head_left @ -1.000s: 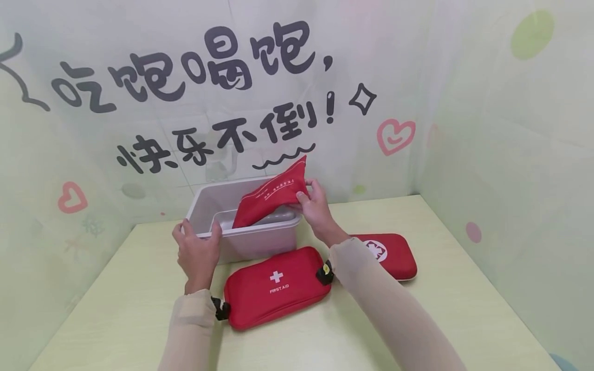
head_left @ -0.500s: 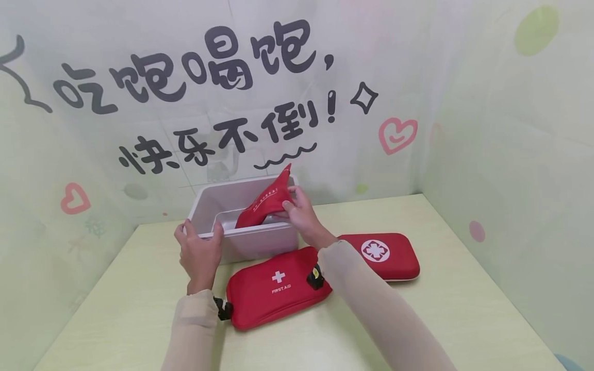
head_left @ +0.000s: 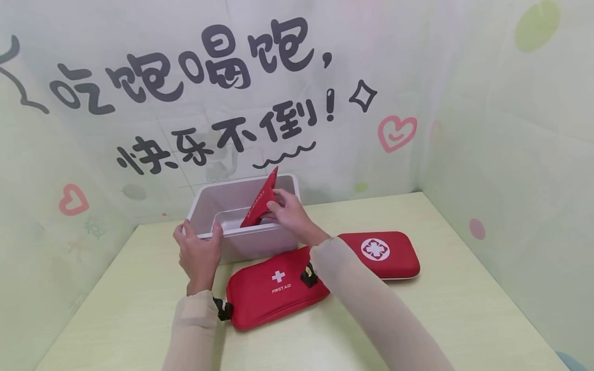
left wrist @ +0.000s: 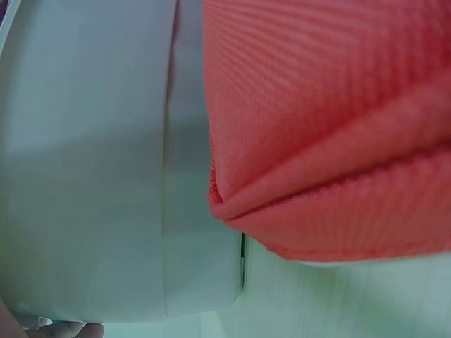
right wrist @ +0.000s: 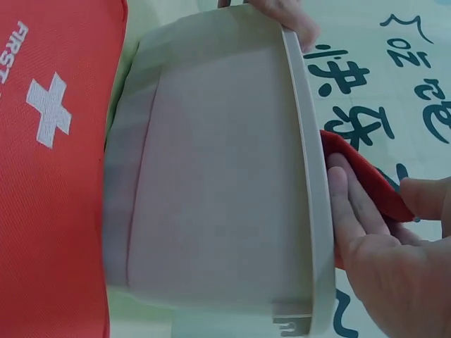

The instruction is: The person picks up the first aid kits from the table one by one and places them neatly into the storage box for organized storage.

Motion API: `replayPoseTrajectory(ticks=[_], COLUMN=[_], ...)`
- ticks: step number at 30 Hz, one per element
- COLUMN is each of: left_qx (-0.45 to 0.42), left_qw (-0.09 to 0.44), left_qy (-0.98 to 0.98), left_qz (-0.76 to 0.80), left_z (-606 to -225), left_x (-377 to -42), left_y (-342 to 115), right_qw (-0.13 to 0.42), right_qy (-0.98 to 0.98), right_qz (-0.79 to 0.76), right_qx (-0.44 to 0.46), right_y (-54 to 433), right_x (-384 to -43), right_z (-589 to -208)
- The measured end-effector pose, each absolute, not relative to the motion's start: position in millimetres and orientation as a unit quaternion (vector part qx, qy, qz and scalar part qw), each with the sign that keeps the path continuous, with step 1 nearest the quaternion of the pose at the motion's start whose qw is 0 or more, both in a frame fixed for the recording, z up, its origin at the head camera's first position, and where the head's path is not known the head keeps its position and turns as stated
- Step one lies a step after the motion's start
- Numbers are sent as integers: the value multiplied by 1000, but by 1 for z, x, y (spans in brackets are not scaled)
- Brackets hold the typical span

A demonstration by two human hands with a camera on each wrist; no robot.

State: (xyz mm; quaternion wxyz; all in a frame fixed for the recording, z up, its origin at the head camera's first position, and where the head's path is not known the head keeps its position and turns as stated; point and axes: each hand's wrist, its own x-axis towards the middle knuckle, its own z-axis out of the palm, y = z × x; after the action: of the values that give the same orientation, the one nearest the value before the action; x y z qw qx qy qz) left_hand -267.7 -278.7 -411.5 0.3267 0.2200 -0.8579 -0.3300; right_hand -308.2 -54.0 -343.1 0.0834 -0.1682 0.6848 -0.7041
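A light grey plastic bin (head_left: 260, 243) stands at the back of the table. My left hand (head_left: 199, 257) grips its left front corner, thumb over the near rim. A flat red fabric pouch (head_left: 260, 205) with small white print stands slanted, its lower part inside the bin and one corner poking above the back rim. My right hand (head_left: 294, 217) pinches the pouch's right side, thumb in front. In the right wrist view the fingers (right wrist: 352, 204) lie under the pouch just past the rim. The pouch's lower end is hidden by the front wall.
Against the bin's front lies a red first aid case (head_left: 274, 304) with a white cross. A second red case (head_left: 394, 257) with a round white emblem lies to the right, partly behind the right sleeve. A clear container (head_left: 227, 219) sits in the bin. Printed wall sheets border the table.
My right hand has moved left with the pouch, further over the bin. The pouch has turned from broad to narrow and more upright. My left hand keeps its grip on the bin.
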Motion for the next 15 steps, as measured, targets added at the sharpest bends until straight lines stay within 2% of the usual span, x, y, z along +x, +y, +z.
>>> replayPoseTrajectory(ticks=[5, 15], left_qx=[217, 219], left_qw=[327, 325], left_qy=[-859, -858], left_qz=[-328, -331], left_z=[-412, -413], left_x=[-269, -269], left_y=[-279, -280], right_qw=[71, 11], right_qy=[734, 826], right_qz=[-656, -545], right_qx=[-159, -143], right_y=[-48, -35], right_x=[-307, -311], right_z=[-338, -344])
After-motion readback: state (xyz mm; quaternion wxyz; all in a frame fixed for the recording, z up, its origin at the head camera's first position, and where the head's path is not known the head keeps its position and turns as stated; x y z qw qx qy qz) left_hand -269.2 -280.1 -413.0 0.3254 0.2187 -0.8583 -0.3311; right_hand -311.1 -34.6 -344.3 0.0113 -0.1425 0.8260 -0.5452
